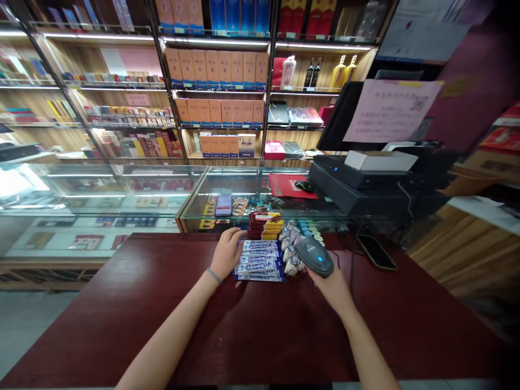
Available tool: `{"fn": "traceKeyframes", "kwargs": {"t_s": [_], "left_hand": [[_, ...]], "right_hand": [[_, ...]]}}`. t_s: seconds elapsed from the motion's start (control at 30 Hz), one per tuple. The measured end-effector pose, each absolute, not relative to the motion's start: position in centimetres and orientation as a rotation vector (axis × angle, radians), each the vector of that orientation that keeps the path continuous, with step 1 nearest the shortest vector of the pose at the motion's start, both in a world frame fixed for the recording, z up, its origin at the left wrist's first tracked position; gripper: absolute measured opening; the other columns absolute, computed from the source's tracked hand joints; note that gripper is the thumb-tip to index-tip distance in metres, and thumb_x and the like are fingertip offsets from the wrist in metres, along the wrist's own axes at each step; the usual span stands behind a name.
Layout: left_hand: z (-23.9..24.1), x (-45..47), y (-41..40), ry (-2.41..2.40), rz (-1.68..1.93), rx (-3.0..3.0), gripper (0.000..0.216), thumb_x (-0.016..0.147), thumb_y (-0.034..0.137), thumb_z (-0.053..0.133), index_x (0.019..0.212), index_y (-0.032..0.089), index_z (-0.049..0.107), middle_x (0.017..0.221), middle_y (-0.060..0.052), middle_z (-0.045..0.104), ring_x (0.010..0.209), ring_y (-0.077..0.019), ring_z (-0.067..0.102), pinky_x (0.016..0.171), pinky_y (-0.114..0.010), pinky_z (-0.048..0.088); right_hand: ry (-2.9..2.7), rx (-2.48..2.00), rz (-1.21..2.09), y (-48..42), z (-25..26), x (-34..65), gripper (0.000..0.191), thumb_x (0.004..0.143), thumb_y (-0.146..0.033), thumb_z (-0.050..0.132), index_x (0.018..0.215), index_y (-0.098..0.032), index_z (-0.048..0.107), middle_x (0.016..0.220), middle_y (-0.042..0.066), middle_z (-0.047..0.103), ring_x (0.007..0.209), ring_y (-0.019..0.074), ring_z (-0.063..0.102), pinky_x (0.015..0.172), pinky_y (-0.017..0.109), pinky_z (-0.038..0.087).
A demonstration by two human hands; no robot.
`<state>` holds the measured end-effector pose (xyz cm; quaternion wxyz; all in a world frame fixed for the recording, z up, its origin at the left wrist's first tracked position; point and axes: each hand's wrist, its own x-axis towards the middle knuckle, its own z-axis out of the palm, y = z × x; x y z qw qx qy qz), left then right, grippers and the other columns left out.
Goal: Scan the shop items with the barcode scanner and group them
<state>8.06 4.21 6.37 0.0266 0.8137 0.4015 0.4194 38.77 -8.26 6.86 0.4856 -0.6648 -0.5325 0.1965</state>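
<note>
My right hand (327, 281) grips a dark handheld barcode scanner (314, 255) with a blue light on top. Its head hangs over the right side of the goods, and the handle is hidden. Beside the left edge of the blue-and-white stick packets (260, 261) is my left hand (227, 252), fingers stretched and a little apart, near or touching them. Behind those packets stand dark red packets (257, 226) and yellow packets (272, 227). To their right sit several small jars or cans (291, 264), partly covered by the scanner, and blue and green round-topped items (312, 230).
The dark red table (170, 303) meets a glass display counter (195, 189). A phone (376, 252) lies at right, another phone (223, 205) on the glass. A mouse (304, 186) rests on a red mat. The monitor (341, 116) stands at right; a cable runs near my right hand.
</note>
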Motion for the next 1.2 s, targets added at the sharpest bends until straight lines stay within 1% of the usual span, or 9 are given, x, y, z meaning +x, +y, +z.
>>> {"fn": "traceKeyframes", "kwargs": {"t_s": [0.1,0.2,0.3,0.4,0.63,0.8,1.03,1.13,1.2], "left_hand": [[8.1,11.1,5.5,1.235,1.193,2.706,0.043,0.096,0.018,0.049,0.138,0.021,0.056,0.149,-0.015,0.049,0.142,-0.0293,0.043,0.118,-0.05,0.037],[9.2,13.9,6.8,1.219,1.109,2.722,0.051,0.092,0.017,0.053,0.143,0.023,0.053,0.159,-0.013,0.041,0.151,-0.0326,0.03,0.123,-0.056,0.026],[9.4,16.0,8.2,1.103,1.181,2.543,0.047,0.089,0.019,0.058,0.136,0.025,0.06,0.154,-0.013,0.049,0.15,-0.0343,0.032,0.124,-0.058,0.018],[9.1,17.0,9.2,1.008,1.232,2.379,0.04,0.086,0.02,0.063,0.125,0.025,0.066,0.144,-0.014,0.058,0.145,-0.035,0.04,0.124,-0.058,0.016],[9.2,16.5,9.0,0.907,1.214,2.281,0.027,0.086,0.017,0.064,0.111,0.027,0.069,0.127,-0.013,0.069,0.132,-0.0287,0.056,0.122,-0.051,0.027],[9.4,15.9,9.3,0.815,1.289,2.193,0.029,0.084,0.018,0.067,0.111,0.026,0.071,0.124,-0.012,0.07,0.125,-0.0271,0.06,0.118,-0.045,0.034],[10.5,14.6,7.8,1.028,1.588,1.772,0.027,0.094,0.031,0.058,0.118,0.024,0.068,0.121,-0.01,0.071,0.116,-0.0275,0.063,0.108,-0.04,0.043],[10.5,13.0,6.8,1.072,1.749,1.43,0.026,0.097,0.038,0.055,0.112,0.021,0.067,0.113,-0.008,0.071,0.109,-0.024,0.065,0.1,-0.035,0.048],[10.0,11.4,6.2,0.998,1.723,1.228,0.027,0.096,0.041,0.055,0.108,0.019,0.065,0.107,-0.007,0.071,0.1,-0.021,0.067,0.092,-0.033,0.052]], "right_hand": [[-1.334,-1.633,0.474,-8.1,7.5,39.0,0.039,0.079,-0.042,0.068,0.106,-0.014,0.073,0.086,0.012,0.078,0.092,0.0321,0.074,0.077,0.039,0.058],[-1.343,-1.614,0.46,-7.9,8.0,39.2,0.038,0.079,-0.041,0.068,0.105,-0.014,0.072,0.081,0.011,0.077,0.087,0.0308,0.074,0.072,0.037,0.058],[-1.351,-1.562,0.447,-7.9,8.3,39.1,0.038,0.08,-0.042,0.067,0.105,-0.014,0.072,0.08,0.01,0.077,0.085,0.0304,0.074,0.07,0.036,0.058],[-1.351,-1.543,0.439,-8.0,8.3,39.0,0.038,0.08,-0.042,0.067,0.106,-0.015,0.072,0.079,0.009,0.077,0.085,0.0308,0.074,0.069,0.036,0.058],[-1.373,-1.581,0.412,-7.9,8.1,39.2,0.036,0.08,-0.042,0.067,0.103,-0.015,0.073,0.075,0.008,0.077,0.082,0.0303,0.074,0.068,0.036,0.058],[-1.377,-1.562,0.422,-7.1,8.2,39.0,0.038,0.081,-0.043,0.067,0.105,-0.013,0.072,0.082,0.011,0.078,0.085,0.0302,0.074,0.071,0.036,0.058],[-1.351,-1.423,0.466,-6.0,9.9,37.4,0.044,0.077,-0.046,0.073,0.106,-0.012,0.074,0.101,0.015,0.079,0.095,0.0318,0.074,0.086,0.042,0.058],[-1.336,-1.343,0.47,-5.7,10.5,36.2,0.043,0.076,-0.046,0.075,0.105,-0.014,0.074,0.102,0.013,0.079,0.096,0.0304,0.073,0.089,0.043,0.058],[-1.334,-1.304,0.482,-5.5,10.5,35.3,0.042,0.075,-0.047,0.075,0.103,-0.015,0.075,0.101,0.013,0.079,0.095,0.0295,0.073,0.088,0.043,0.059]]}}
